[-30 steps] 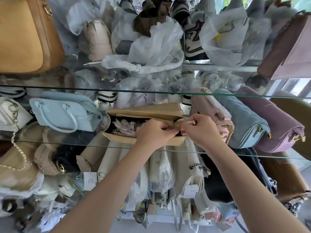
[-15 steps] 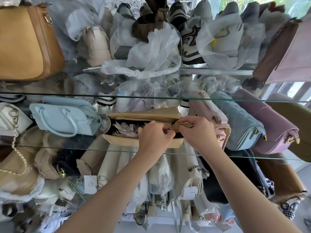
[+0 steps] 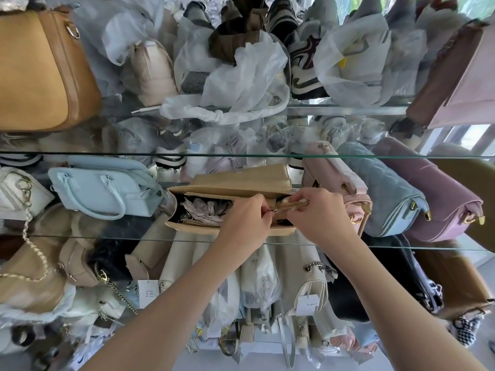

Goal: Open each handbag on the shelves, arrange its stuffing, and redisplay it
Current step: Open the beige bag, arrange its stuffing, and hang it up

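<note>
Finding: the beige handbag (image 3: 241, 183) is lying on the middle glass shelf (image 3: 67, 235), between a pale blue handbag (image 3: 107, 188) and a pink handbag (image 3: 334, 172), with its mouth facing the camera. The zip is standing open along most of its length, and crumpled grey paper stuffing (image 3: 206, 210) is showing inside.

The left hand (image 3: 245, 223) is pinching the zip slider (image 3: 272, 210) with curled fingers, near the right end of the opening. The right hand (image 3: 324, 218) is gripping the end tab (image 3: 294, 204) just beside it, holding the tape taut.

Against a second ago, the slider is sitting at practically the same point and both hands are keeping the same grips. Only the view is shifting, so the bag is appearing slightly lower.

Judgement: the zip is making no visible progress and may be sticking. Whether it is being opened or closed cannot be determined. Redisplay is outstanding.
</note>
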